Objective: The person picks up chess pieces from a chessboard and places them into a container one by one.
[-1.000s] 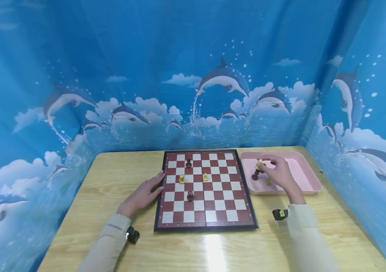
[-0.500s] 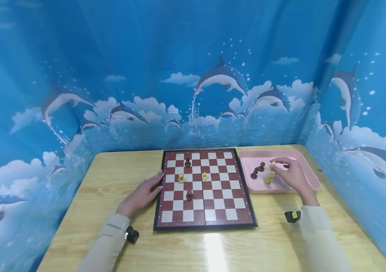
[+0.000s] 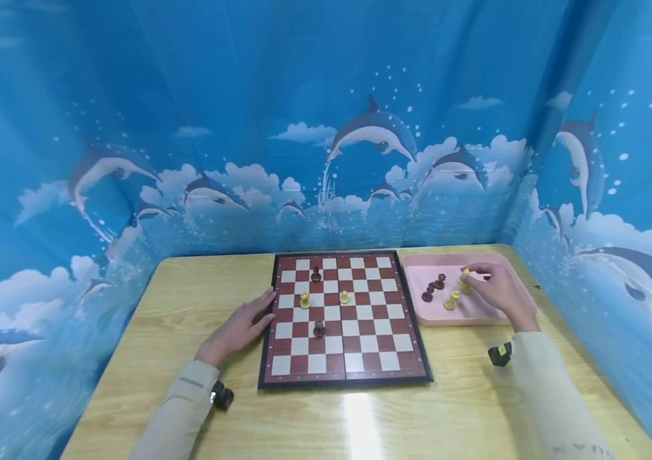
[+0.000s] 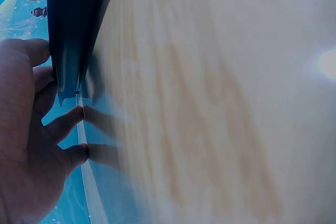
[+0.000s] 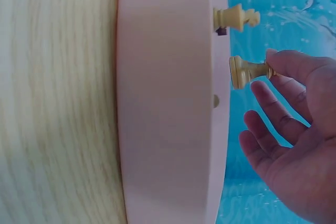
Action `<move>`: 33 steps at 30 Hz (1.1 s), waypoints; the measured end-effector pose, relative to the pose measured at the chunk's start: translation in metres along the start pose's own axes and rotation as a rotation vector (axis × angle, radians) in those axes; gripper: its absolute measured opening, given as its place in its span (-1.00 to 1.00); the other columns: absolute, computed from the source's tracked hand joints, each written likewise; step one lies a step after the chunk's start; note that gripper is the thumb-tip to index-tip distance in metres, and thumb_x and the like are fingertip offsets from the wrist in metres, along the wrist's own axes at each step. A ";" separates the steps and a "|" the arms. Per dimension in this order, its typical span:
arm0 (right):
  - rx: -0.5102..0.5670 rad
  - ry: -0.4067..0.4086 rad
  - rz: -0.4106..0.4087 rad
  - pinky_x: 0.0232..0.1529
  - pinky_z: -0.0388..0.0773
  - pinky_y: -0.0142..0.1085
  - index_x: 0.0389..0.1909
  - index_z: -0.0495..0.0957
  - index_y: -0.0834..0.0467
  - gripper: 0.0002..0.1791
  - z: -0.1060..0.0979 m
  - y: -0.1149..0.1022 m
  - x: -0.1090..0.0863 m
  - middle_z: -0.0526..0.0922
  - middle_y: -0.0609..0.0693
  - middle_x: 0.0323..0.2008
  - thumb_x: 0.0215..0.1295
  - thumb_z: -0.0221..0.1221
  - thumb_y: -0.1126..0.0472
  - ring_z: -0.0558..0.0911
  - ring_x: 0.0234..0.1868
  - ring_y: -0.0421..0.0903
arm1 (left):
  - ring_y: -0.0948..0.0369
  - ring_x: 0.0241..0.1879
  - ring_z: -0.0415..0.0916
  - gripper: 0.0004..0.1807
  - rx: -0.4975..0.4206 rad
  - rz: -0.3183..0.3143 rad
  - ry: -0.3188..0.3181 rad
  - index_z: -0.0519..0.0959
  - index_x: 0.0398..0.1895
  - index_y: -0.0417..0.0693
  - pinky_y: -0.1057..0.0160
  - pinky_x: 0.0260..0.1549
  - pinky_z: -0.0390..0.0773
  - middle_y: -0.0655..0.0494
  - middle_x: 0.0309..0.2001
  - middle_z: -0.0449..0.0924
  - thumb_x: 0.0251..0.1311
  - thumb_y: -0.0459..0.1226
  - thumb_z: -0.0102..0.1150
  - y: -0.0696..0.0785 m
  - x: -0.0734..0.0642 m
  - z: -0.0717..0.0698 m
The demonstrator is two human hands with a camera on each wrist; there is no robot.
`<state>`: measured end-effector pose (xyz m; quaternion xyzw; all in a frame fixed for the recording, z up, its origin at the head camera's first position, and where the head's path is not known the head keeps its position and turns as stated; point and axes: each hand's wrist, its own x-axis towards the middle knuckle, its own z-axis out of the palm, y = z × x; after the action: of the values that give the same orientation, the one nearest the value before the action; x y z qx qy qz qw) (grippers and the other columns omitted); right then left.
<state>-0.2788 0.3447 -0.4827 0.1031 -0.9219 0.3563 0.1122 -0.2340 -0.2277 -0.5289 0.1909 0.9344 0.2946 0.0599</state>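
Note:
My right hand is over the pink tray, pinching a cream chess piece between thumb and forefinger, base downward. Its other fingers are spread, and the fingertips hide the top of the piece. Another cream chess piece stands in the tray nearby, left of the hand. My left hand lies at the left edge of the chessboard, its fingertips right at the dark rim. In the left wrist view its fingers reach along that rim, bent only slightly.
Dark chess pieces sit in the tray's left part. On the board are a dark piece at the back, cream pieces midway, and another dark piece nearer me. A blue dolphin curtain encloses the wooden table.
My right hand, pinching the cream piece, has moved right across the tray, away from the dark pieces, uncovering the standing cream piece. My left hand has stayed at the board's edge.

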 end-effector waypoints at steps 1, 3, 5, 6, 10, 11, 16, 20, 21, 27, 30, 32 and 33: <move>0.000 0.001 -0.014 0.06 0.55 0.31 -0.05 0.67 0.44 -0.74 0.001 0.002 0.001 0.70 0.39 -0.05 0.38 0.27 0.31 0.58 0.08 0.38 | -0.13 0.56 0.06 -0.34 0.001 -0.002 -0.001 0.10 0.61 -0.01 -0.34 0.50 -0.03 -0.02 0.62 -0.01 0.57 -0.02 -0.07 0.000 0.000 0.000; 0.006 0.002 -0.041 0.05 0.55 0.32 -0.08 0.68 0.45 -0.76 0.002 0.005 0.004 0.71 0.39 -0.07 0.35 0.28 0.34 0.59 0.06 0.39 | -0.12 0.56 0.05 -0.34 0.003 -0.003 -0.003 0.09 0.61 0.00 -0.34 0.50 -0.03 -0.02 0.62 -0.02 0.57 -0.01 -0.08 -0.001 0.000 0.000; 0.006 -0.002 -0.055 0.04 0.56 0.33 -0.10 0.68 0.45 -0.77 0.003 0.008 0.006 0.71 0.40 -0.09 0.35 0.28 0.35 0.60 0.05 0.40 | -0.12 0.56 0.05 -0.34 0.003 -0.006 -0.003 0.09 0.61 0.02 -0.33 0.50 -0.03 -0.01 0.63 -0.02 0.58 0.00 -0.09 -0.001 -0.001 0.000; 0.005 -0.004 -0.051 0.04 0.56 0.32 -0.10 0.68 0.45 -0.77 0.003 0.008 0.007 0.72 0.39 -0.10 0.35 0.27 0.35 0.60 0.05 0.40 | -0.12 0.56 0.05 -0.34 0.005 -0.008 -0.005 0.09 0.62 0.02 -0.33 0.50 -0.03 -0.01 0.63 -0.02 0.58 0.00 -0.09 -0.002 -0.001 0.000; -0.012 -0.041 0.001 0.08 0.55 0.30 -0.07 0.67 0.45 -0.74 0.006 0.010 0.011 0.71 0.40 -0.08 0.37 0.26 0.31 0.61 0.02 0.38 | -0.13 0.56 0.06 -0.34 0.006 -0.003 -0.004 0.08 0.62 0.02 -0.34 0.50 -0.02 -0.01 0.63 -0.02 0.57 0.01 -0.10 -0.002 0.000 0.001; -0.018 -0.054 0.021 0.09 0.55 0.29 -0.06 0.66 0.45 -0.73 0.006 0.010 0.012 0.71 0.40 -0.08 0.38 0.26 0.30 0.61 0.02 0.37 | -0.12 0.56 0.06 -0.33 0.004 -0.003 -0.004 0.08 0.62 0.03 -0.33 0.50 -0.02 0.00 0.63 -0.02 0.57 0.01 -0.09 -0.002 0.000 0.001; -0.038 -0.085 0.069 0.15 0.50 0.31 -0.05 0.65 0.46 -0.71 0.008 0.014 0.015 0.69 0.43 -0.05 0.37 0.26 0.30 0.59 0.06 0.41 | -0.14 0.55 0.06 -0.34 0.006 0.010 -0.002 0.08 0.62 0.01 -0.35 0.49 -0.02 -0.03 0.62 -0.02 0.58 0.00 -0.10 -0.001 0.000 0.001; -0.036 -0.091 0.061 0.15 0.50 0.32 -0.05 0.65 0.46 -0.71 0.009 0.016 0.019 0.68 0.45 -0.04 0.36 0.26 0.30 0.57 0.09 0.44 | -0.13 0.56 0.06 -0.33 0.010 0.002 0.000 0.08 0.62 0.01 -0.34 0.50 -0.02 -0.02 0.63 -0.02 0.58 0.01 -0.10 -0.001 0.000 0.001; -0.033 -0.091 0.068 0.16 0.49 0.31 -0.06 0.65 0.46 -0.71 0.009 0.016 0.020 0.68 0.45 -0.04 0.36 0.26 0.30 0.58 0.09 0.43 | -0.13 0.56 0.05 -0.33 0.009 -0.003 -0.002 0.07 0.62 0.02 -0.33 0.50 -0.02 -0.02 0.63 -0.03 0.58 0.01 -0.10 -0.001 0.000 0.001; -0.037 -0.102 0.094 0.18 0.47 0.31 -0.06 0.64 0.46 -0.72 0.011 0.018 0.023 0.68 0.44 -0.03 0.36 0.27 0.30 0.55 0.11 0.42 | -0.11 0.56 0.04 -0.33 0.010 -0.008 -0.008 0.06 0.62 0.05 -0.32 0.50 -0.03 0.00 0.63 -0.04 0.58 0.02 -0.11 -0.001 0.000 0.000; -0.050 -0.107 0.090 0.18 0.47 0.32 -0.05 0.65 0.45 -0.72 0.012 0.021 0.023 0.68 0.44 -0.03 0.36 0.27 0.29 0.55 0.12 0.44 | -0.12 0.56 0.05 -0.33 0.009 -0.005 -0.008 0.07 0.62 0.03 -0.32 0.51 -0.03 -0.01 0.63 -0.03 0.58 0.01 -0.10 -0.001 0.000 0.000; -0.048 -0.112 0.108 0.17 0.47 0.31 -0.06 0.64 0.46 -0.71 0.012 0.022 0.025 0.67 0.45 -0.03 0.36 0.27 0.28 0.54 0.11 0.44 | -0.12 0.56 0.05 -0.33 0.009 -0.002 -0.010 0.07 0.62 0.01 -0.31 0.51 -0.03 -0.03 0.63 -0.02 0.58 0.00 -0.10 -0.001 0.000 0.001; -0.044 -0.111 0.113 0.17 0.48 0.30 -0.06 0.64 0.46 -0.71 0.013 0.023 0.025 0.67 0.45 -0.02 0.36 0.27 0.28 0.54 0.11 0.44 | -0.13 0.56 0.04 -0.33 0.011 -0.004 -0.011 0.07 0.62 0.01 -0.31 0.51 -0.03 -0.03 0.63 -0.02 0.58 -0.01 -0.10 -0.001 0.000 0.001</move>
<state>-0.3105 0.3497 -0.4996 0.0679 -0.9387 0.3353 0.0427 -0.2343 -0.2281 -0.5304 0.1911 0.9361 0.2883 0.0643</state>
